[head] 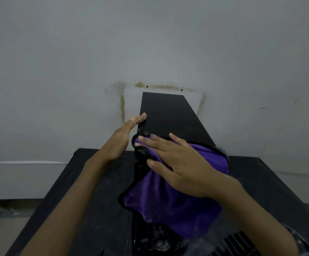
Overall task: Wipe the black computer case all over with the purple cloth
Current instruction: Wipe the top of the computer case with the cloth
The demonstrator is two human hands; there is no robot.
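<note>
In the head view, the black computer case [170, 115] stood on a dark worktop [87, 191], its far end close to a pale wall [150, 43] marked with brownish stains [122, 106]. The purple cloth [168, 200], edged in black, lay over the near part of the case's top and hung down its left side. The right hand [179, 163] rested flat on the cloth, its fingers [161, 145] spread and nearly straight, pressing the fabric onto the case rather than gripping it. The left hand [121, 139] was set against the case's left side near the top edge, just beyond the cloth, its fingers [140, 117] straight and together, holding nothing. Slotted vents [236, 242] showed at the lower right, partly behind the right forearm.
</note>
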